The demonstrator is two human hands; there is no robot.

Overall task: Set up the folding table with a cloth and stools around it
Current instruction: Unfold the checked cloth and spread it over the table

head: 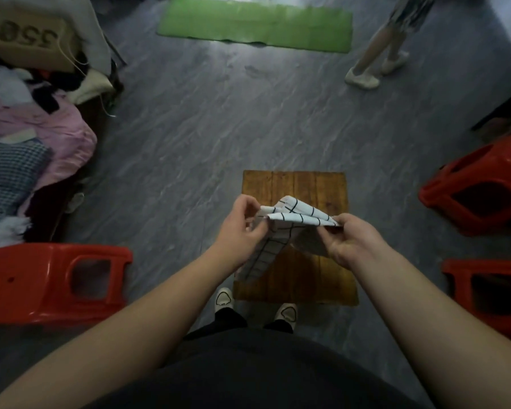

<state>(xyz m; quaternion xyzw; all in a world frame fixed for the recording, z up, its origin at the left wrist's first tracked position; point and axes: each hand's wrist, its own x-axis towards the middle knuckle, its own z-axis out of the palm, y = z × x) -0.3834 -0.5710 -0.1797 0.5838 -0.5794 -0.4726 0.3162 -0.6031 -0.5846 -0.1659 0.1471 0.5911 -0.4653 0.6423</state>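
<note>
A white cloth with a thin black grid pattern (292, 221) is held above the small brown wooden plank tabletop (295, 184), which stands low on the grey marbled floor (204, 128). The cloth is still partly folded. Its upper layers are stretched between the two hands, and a loose section hangs down from the left side toward the near half of the tabletop; whether that hanging end touches the wood cannot be determined from this view.

The left hand (244, 228) is closed on the left edge of the cloth, with the fabric pinched between thumb and curled fingers. The right hand (351, 240) is clamped on the right corner of the cloth in a similar pinch. The hands are held apart, with the folded cloth spanning the gap between them.

Three red plastic stools are seen around the tabletop, all well apart from it. One red stool (53, 281) lies on its side at the left. A second red stool (478, 187) is tilted at the right, and a third red stool (490, 290) is positioned nearer the wearer on the same side.

The wearer's two white slippers (224, 299) are placed just beside the near edge of the tabletop. A green mat (254, 25) lies on the floor at the far end. A pile of mixed clothing (27, 128) occupies the left side. The legs of a second person (378, 57) are visible at the upper right.
</note>
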